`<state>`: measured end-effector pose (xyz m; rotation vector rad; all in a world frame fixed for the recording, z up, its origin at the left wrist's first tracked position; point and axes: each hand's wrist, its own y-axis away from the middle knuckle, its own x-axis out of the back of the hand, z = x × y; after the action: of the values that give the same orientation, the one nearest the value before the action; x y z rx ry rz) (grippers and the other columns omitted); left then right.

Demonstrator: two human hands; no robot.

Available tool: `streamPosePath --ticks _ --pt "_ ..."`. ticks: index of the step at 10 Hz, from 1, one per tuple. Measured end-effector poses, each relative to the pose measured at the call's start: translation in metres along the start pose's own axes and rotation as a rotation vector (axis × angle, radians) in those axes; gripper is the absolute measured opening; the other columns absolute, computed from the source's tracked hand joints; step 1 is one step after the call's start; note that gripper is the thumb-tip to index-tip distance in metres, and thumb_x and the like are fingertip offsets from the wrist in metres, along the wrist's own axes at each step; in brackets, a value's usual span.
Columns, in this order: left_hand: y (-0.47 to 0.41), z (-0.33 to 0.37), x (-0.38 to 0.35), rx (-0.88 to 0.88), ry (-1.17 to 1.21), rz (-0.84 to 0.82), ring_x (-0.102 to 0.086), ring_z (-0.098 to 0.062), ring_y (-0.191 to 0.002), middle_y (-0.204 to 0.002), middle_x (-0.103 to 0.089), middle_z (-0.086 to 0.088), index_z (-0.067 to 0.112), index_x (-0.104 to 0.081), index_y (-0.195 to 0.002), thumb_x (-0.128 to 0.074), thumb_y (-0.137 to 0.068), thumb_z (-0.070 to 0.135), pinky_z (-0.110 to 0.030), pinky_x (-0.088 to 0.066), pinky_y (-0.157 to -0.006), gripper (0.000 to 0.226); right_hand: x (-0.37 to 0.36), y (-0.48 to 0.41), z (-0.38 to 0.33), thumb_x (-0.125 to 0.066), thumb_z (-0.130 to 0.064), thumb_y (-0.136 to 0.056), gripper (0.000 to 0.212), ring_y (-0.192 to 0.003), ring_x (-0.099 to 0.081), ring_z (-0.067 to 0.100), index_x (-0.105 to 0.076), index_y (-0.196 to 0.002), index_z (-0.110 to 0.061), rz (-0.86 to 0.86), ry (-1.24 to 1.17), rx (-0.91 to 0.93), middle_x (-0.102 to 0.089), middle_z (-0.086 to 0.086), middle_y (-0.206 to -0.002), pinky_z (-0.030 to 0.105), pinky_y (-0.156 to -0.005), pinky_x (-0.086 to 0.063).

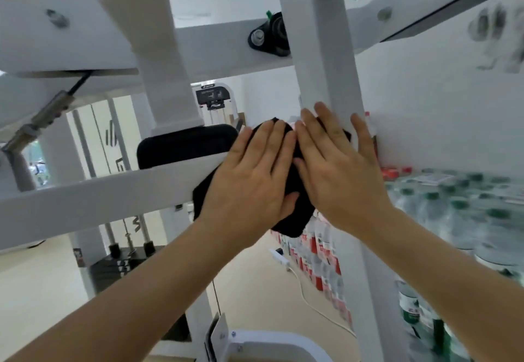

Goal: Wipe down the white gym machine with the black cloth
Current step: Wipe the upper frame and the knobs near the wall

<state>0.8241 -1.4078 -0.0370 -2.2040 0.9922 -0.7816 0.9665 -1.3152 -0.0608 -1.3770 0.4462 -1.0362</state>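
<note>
The white gym machine fills the view: an upright post [323, 58] meets a slanted crossbar [93, 194] near the middle. The black cloth [295, 214] lies pressed against that junction, its lower edge hanging below the bar. My left hand [255, 174] lies flat on the cloth with straight fingers, over the crossbar's right end. My right hand [337, 169] presses flat beside it, fingers spread, partly on the cloth and partly on the post. Most of the cloth is hidden under both palms.
A black pad [184, 146] sits behind the crossbar. Several packed water bottles [459, 214] stand at the right, with red-labelled bottles [320, 259] lower down along the wall. A weight stack [119, 268] stands at lower left. A white cable [309, 299] runs over the floor.
</note>
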Motion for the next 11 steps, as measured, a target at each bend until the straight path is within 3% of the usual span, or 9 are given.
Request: streamPosePath --ticks 2,3,4,5,6,7,8,10,11 --pt "-0.049 0.031 -0.022 0.069 0.024 0.114 -0.064 -0.033 -0.106 -0.118 -0.066 -0.02 -0.002 -0.057 -0.127 -0.045 -0.097 0.016 -0.042 -0.05 -0.095 0.036 -0.009 0.011 0.015 -0.022 -0.02 -0.105 0.049 -0.146 -0.03 0.027 -0.042 -0.146 -0.001 0.149 -0.117 -0.075 -0.037 0.014 -0.155 0.046 -0.119 -0.027" --pt "-0.047 0.029 -0.02 0.099 0.105 0.154 -0.065 -0.033 -0.104 -0.116 -0.067 -0.018 0.0 -0.057 -0.126 -0.05 -0.095 0.014 -0.043 -0.05 -0.094 0.035 -0.016 0.025 0.003 -0.034 -0.01 -0.103 0.045 -0.145 -0.033 0.027 -0.043 -0.145 -0.001 0.218 -0.193 -0.15 -0.039 0.014 -0.153 0.043 -0.119 -0.027" --pt "-0.036 0.028 -0.022 0.062 0.195 0.218 -0.057 -0.033 -0.122 -0.131 -0.061 -0.019 0.001 -0.055 -0.133 -0.048 -0.097 0.014 -0.044 -0.042 -0.108 0.038 -0.021 0.054 -0.002 -0.051 0.004 -0.091 0.053 -0.145 -0.034 0.028 -0.046 -0.143 0.0 0.203 -0.3 -0.176 -0.042 0.014 -0.151 0.047 -0.115 -0.036" --pt "0.014 0.053 -0.028 -0.014 0.445 0.256 -0.054 -0.024 -0.128 -0.135 -0.06 -0.01 0.006 -0.062 -0.13 -0.05 -0.093 0.01 -0.037 -0.042 -0.11 0.038 -0.017 0.078 0.005 -0.052 -0.009 -0.09 0.039 -0.144 -0.035 0.025 -0.064 -0.127 -0.003 0.093 -0.427 -0.125 -0.058 0.009 -0.139 0.049 -0.11 -0.04" --pt "0.063 0.102 -0.035 0.569 1.131 -0.054 -0.066 -0.016 -0.091 -0.102 -0.073 0.005 0.021 -0.069 -0.111 -0.054 -0.08 0.007 -0.021 -0.053 -0.078 0.037 -0.006 0.091 0.015 -0.049 -0.022 -0.089 0.041 -0.144 -0.034 0.015 -0.066 -0.125 -0.009 0.012 -0.615 -0.173 -0.058 0.0 -0.138 0.043 -0.115 -0.037" --pt "0.042 0.123 -0.052 1.714 2.069 -0.22 -0.046 -0.022 -0.06 -0.067 -0.051 -0.007 0.012 -0.057 -0.083 -0.045 -0.093 0.022 -0.031 -0.035 -0.058 0.019 -0.003 0.091 0.02 -0.047 -0.022 -0.09 0.053 -0.146 -0.026 0.005 -0.049 -0.143 -0.013 0.007 -0.737 -0.256 -0.039 -0.006 -0.154 0.029 -0.121 -0.022" --pt "-0.002 0.121 -0.06 1.899 2.197 -0.144 -0.054 -0.017 -0.067 -0.077 -0.054 -0.005 0.016 -0.055 -0.079 -0.038 -0.102 0.021 -0.029 -0.044 -0.062 0.029 -0.018 0.092 0.019 -0.043 -0.024 -0.094 0.063 -0.15 -0.018 0.012 -0.028 -0.153 -0.009 0.04 -0.683 -0.217 -0.024 0.0 -0.161 0.033 -0.123 -0.016" --pt "-0.062 0.147 -0.055 1.443 2.11 0.16 -0.058 -0.015 -0.072 -0.073 -0.059 0.001 0.018 -0.06 -0.079 -0.05 -0.1 0.017 -0.025 -0.047 -0.07 0.023 -0.046 0.094 0.011 -0.035 -0.008 -0.084 0.06 -0.148 -0.028 0.023 -0.04 -0.143 0.005 0.272 -0.818 -0.251 -0.037 0.015 -0.154 0.04 -0.121 -0.021" --pt "-0.033 0.189 -0.081 1.288 2.034 0.106 -0.056 0.003 -0.09 -0.108 -0.056 0.002 0.001 -0.056 -0.123 -0.041 -0.103 0.011 -0.002 -0.038 -0.082 0.026 -0.045 0.097 0.013 -0.037 -0.009 -0.087 0.057 -0.148 -0.027 0.024 -0.042 -0.142 0.004 0.262 -0.898 -0.237 -0.038 0.014 -0.153 0.039 -0.122 -0.021"
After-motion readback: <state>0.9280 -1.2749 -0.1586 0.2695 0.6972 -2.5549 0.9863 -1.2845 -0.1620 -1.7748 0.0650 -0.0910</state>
